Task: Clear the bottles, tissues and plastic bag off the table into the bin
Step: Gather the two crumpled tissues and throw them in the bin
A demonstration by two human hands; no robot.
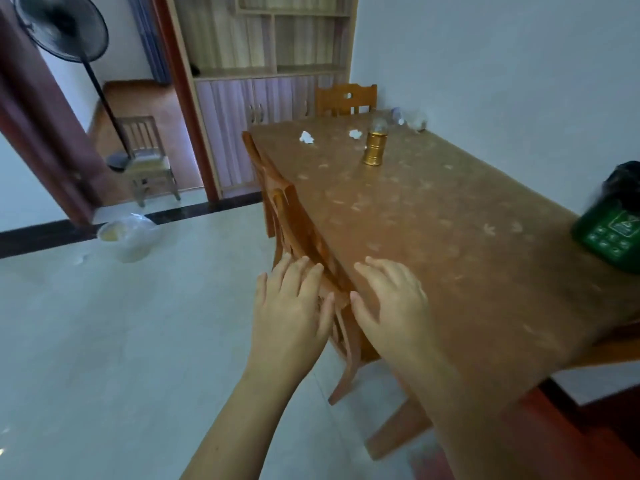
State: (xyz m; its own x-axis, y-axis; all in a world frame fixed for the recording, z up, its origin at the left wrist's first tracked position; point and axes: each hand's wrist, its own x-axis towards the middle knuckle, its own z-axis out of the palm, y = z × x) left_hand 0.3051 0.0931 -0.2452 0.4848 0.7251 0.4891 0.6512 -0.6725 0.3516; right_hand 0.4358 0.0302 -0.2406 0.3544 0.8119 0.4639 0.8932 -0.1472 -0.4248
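Bin (pixel 126 239) with a clear liner sits on the floor way off to the left, well apart from the counter (pixel 450 244). Left hand (pixel 291 306) is empty, fingers (pixel 294 271) loosely spread over the chair back (pixel 294 216). Right hand (pixel 391 299) is the same, spread flat at the counter's near edge. Two crumpled tissues (pixel 307 137) are at the far end, then a gold bottle (pixel 373 147), and blurry clear stuff in the far corner.

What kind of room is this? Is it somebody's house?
Probably a dining room in a home. A long wooden table has wooden chairs pushed up to it, a cupboard with shelves stands against the back wall, and a standing fan is by the doorway.
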